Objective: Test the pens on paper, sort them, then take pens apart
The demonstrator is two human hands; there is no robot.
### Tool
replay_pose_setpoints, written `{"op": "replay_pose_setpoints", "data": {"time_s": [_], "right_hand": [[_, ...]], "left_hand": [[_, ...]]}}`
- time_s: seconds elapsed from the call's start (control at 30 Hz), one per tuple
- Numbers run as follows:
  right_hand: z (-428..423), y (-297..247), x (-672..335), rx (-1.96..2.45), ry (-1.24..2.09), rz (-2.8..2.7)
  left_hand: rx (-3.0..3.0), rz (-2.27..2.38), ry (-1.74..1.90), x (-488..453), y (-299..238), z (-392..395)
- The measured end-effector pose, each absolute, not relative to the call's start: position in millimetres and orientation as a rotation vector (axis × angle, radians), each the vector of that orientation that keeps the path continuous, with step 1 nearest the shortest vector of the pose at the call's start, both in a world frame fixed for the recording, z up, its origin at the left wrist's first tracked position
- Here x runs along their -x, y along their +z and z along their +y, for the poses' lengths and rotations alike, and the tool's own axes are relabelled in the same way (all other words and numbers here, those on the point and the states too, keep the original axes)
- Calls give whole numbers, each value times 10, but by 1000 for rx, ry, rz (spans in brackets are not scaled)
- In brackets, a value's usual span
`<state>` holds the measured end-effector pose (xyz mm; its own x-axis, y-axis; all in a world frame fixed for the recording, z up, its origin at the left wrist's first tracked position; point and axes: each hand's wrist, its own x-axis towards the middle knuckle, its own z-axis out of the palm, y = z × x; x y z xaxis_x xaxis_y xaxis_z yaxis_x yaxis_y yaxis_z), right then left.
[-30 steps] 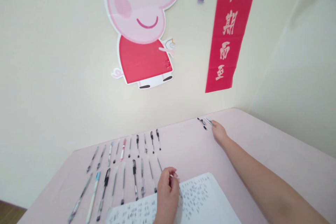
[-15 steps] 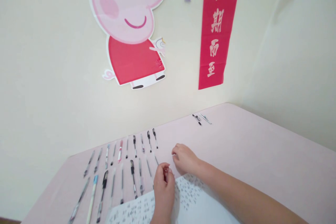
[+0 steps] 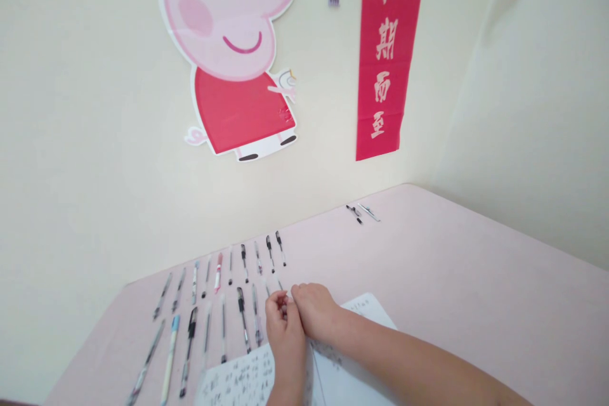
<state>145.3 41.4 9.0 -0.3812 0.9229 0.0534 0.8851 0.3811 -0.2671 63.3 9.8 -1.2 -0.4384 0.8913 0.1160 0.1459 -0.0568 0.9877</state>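
Observation:
Both of my hands meet above the open notebook (image 3: 238, 377), whose pages carry handwriting. My left hand (image 3: 285, 333) has its fingers curled in, and what they hold, if anything, is too small to name. My right hand (image 3: 316, 311) presses against its right side, fingers bent and mostly hidden. Just beyond the hands lie thin pen refills (image 3: 268, 290), partly covered by my fingers. Left of them are a clear pen with a pale purple grip (image 3: 257, 317) and a black-capped pen (image 3: 242, 317).
Two rows of pens and refills lie on the pink table (image 3: 476, 279), among them a blue-capped pen (image 3: 170, 355) and a pink pen (image 3: 218, 273). Dark pen parts (image 3: 354, 213) and a slim silvery piece (image 3: 369, 212) are at the back edge, near the wall.
My right hand has moved left and nearer, from beyond the notebook to against my left hand. The notebook's upper right corner now shows. My left hand has shifted slightly left.

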Motion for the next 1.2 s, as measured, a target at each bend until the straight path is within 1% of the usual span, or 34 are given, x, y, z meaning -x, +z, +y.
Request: {"op": "replay_pose_setpoints", "data": {"time_s": [0.3,0.43,0.63,0.73,0.93,1.1,1.2], "right_hand": [[402,131,-1406,1585,262,-2486],[396,187,-1424,1646,292,-2481],[416,189,-1552,1772,405,-2234],[446,154,-1650,1730,563,-2036],[381,67,-1744,1505,1099,-1752],[276,32,-1765,1203,1443,-1699],[238,63,-1793,1158,1542,-1720]], "left_hand": [[-1115,1577,1559,-603,-98,142],[-1110,1574,1553,-594,-104,145],[-1059,1542,1560,-605,-95,133],[-1018,1495,1573,-612,-110,118],[-727,1326,1555,-640,-123,138],[-337,1051,1513,-690,-23,182],[-210,933,1507,-694,14,201]]}}
